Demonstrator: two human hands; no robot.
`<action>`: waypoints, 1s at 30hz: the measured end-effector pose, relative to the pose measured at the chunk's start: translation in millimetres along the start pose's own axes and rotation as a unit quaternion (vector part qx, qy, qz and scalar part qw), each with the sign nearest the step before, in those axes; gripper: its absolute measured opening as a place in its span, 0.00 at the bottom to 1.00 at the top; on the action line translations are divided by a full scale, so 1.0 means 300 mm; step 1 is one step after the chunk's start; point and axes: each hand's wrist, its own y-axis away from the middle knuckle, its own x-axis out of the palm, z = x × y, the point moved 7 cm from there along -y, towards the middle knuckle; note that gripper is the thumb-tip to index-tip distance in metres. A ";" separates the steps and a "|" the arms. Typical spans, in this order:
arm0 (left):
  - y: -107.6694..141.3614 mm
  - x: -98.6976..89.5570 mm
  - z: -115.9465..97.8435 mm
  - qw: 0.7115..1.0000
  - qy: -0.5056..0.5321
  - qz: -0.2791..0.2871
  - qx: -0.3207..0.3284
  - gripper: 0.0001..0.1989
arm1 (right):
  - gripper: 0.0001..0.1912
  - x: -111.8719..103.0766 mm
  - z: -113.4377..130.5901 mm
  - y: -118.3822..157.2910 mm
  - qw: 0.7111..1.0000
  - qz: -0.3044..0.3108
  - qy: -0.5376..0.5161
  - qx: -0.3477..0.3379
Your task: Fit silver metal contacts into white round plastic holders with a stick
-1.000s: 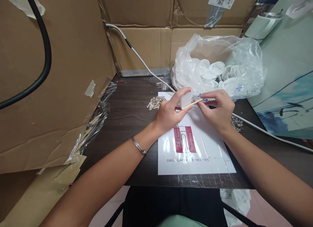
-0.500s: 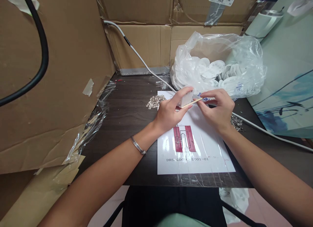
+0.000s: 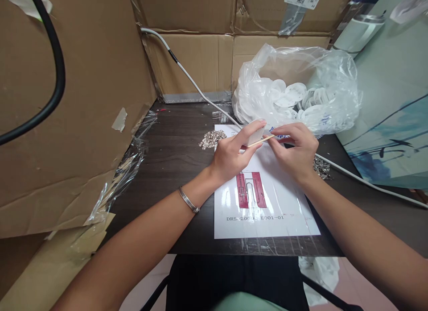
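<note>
My left hand [image 3: 230,152] is closed round a small white plastic piece [image 3: 257,136], held tilted above the paper sheet. A thin pale yellow strip [image 3: 260,141] runs along the piece's lower edge, and whether it is part of it I cannot tell. At the strip's right end, my right hand [image 3: 296,146] has thumb and fingertips pinched together; anything small between them is hidden. Beneath both hands lies a white printed sheet [image 3: 267,224] with a red and white diagram. Left of the hands is a pile of small shiny metal pieces [image 3: 212,139].
A clear plastic bag [image 3: 247,85] of white round discs [image 3: 294,91] stands behind the hands. More small metal pieces [image 3: 321,167] lie beside my right wrist. A grey cable [image 3: 197,85] crosses the dark table [image 3: 174,137]. Cardboard walls [image 3: 190,56] enclose the left and back.
The view has shifted slightly. Both hands keep nearly the same pose around the white piece and the pale strip.
</note>
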 end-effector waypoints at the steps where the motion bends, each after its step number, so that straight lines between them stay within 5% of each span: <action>1: -0.001 -0.001 -0.002 1.000 0.004 0.000 -0.001 0.18 | 0.02 0.000 -0.001 0.000 1.000 -0.002 -0.002 0.002; 17: 0.000 0.003 0.000 0.999 0.021 0.010 -0.027 0.20 | 0.01 -0.006 0.016 -0.004 1.000 -0.006 0.016 -0.013; 24: 0.013 0.011 0.043 0.993 -0.009 0.032 -0.111 0.30 | 0.02 0.000 0.016 -0.003 1.000 -0.005 0.011 -0.022; 30: 0.011 0.012 0.035 0.995 -0.022 0.040 -0.088 0.29 | 0.02 0.001 0.013 -0.003 1.000 -0.010 0.004 -0.023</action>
